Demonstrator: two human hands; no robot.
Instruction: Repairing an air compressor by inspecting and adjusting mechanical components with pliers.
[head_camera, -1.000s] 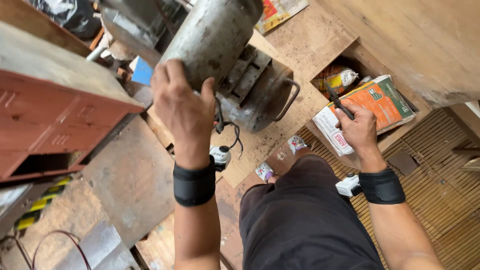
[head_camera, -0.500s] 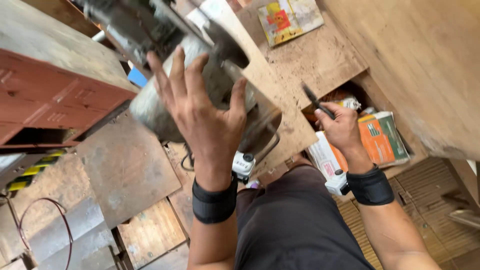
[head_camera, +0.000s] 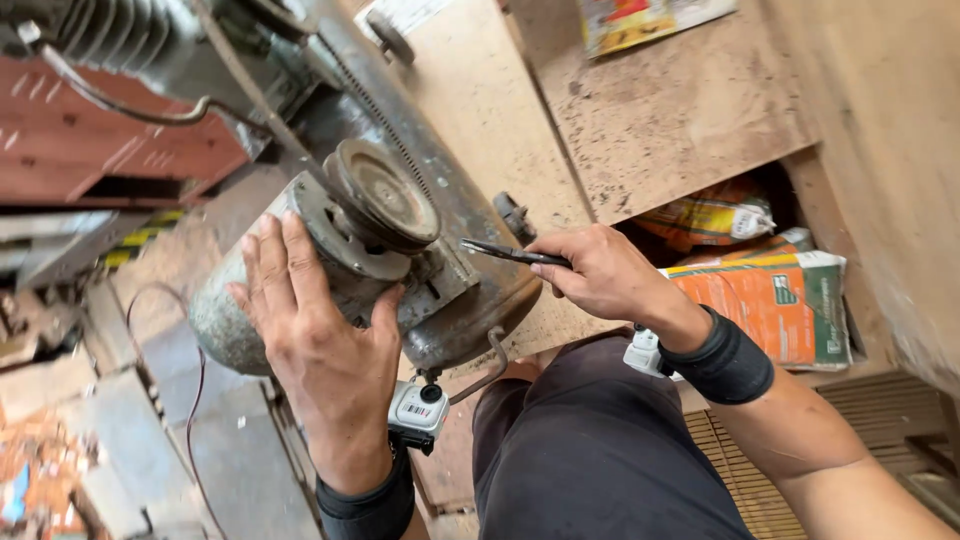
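Left hand (head_camera: 320, 350) flat, open on rusty grey motor (head_camera: 340, 260); right hand (head_camera: 600, 275) grips dark pliers (head_camera: 510, 252)

My bare hands, wrists strapped

I see black bands on my left hand (head_camera: 325, 350) and right hand (head_camera: 600, 275) wrists, each carrying a small white-grey camera; dark trousers (head_camera: 590, 450) below.

Single head view, steep downward look, close over hands (head_camera: 330, 350).
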